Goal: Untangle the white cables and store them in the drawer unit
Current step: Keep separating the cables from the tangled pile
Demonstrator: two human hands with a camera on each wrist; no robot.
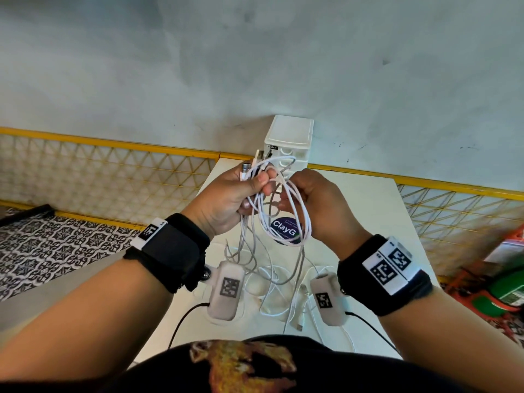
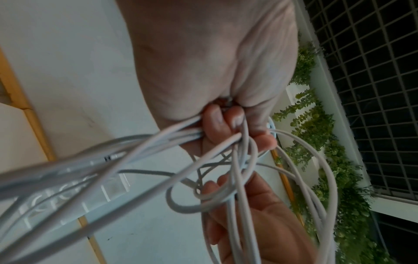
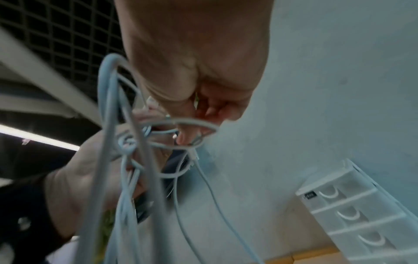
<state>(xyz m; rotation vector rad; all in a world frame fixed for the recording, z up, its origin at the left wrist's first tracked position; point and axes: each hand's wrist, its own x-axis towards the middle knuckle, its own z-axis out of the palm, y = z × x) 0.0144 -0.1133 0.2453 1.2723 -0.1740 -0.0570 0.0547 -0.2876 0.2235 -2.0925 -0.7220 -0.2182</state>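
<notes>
From the head view, the left hand (image 1: 226, 198) grips a bunch of white cables (image 1: 279, 199) near their plugs, thumb pressed over the strands; the right hand (image 1: 317, 205) has its fingers curled round a loop of the same tangle; the free ends trail down onto the white table (image 1: 368, 211); the white drawer unit (image 1: 290, 140) stands at the table's far edge against the wall, its drawers apparently closed.

In the left wrist view, the left fingers (image 2: 212, 125) clamp several strands while loops cross and knot just below; the right hand (image 2: 255, 214) holds the loops from beneath.

In the right wrist view, the right fingers (image 3: 187, 135) hook through a loop; the drawer unit (image 3: 357, 214) shows three shut fronts.

Judging by this, untangling is in hand and unfinished; no cable appears separated or stored yet.
</notes>
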